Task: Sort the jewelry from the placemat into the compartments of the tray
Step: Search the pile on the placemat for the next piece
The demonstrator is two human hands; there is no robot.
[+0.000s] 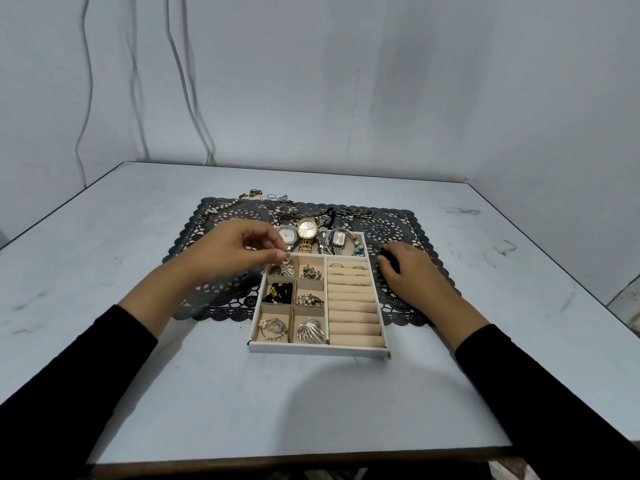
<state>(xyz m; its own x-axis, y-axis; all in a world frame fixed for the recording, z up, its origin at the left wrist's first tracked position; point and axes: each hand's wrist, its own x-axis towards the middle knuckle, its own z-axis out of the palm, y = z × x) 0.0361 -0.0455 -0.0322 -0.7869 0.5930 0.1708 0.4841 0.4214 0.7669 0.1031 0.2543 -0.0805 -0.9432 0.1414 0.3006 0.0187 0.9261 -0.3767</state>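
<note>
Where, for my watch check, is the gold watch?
In the head view, the gold watch lies in the tray's far compartment, with a white-faced silver watch on its left and a slimmer silver watch on its right.

Two bare hands (pixel 239 245), long black sleeves (pixel 79 368)

The person's left hand (pixel 239 247) is pinching a silver piece (pixel 284 268) by its top, and it is hanging down into the far left small box of the white tray (pixel 318 349). The right hand (pixel 412 271) is resting on the dark lacy placemat (pixel 391 223), just beside the tray's right wall; its fingers are bending down, and I cannot tell if they are holding anything. A gold watch (pixel 307 233) is lying in the tray's far row among silver ones. Black beads (pixel 280 292) are sitting in a middle box. Loose chains (pixel 214 209) are lying at the placemat's far left corner.
</note>
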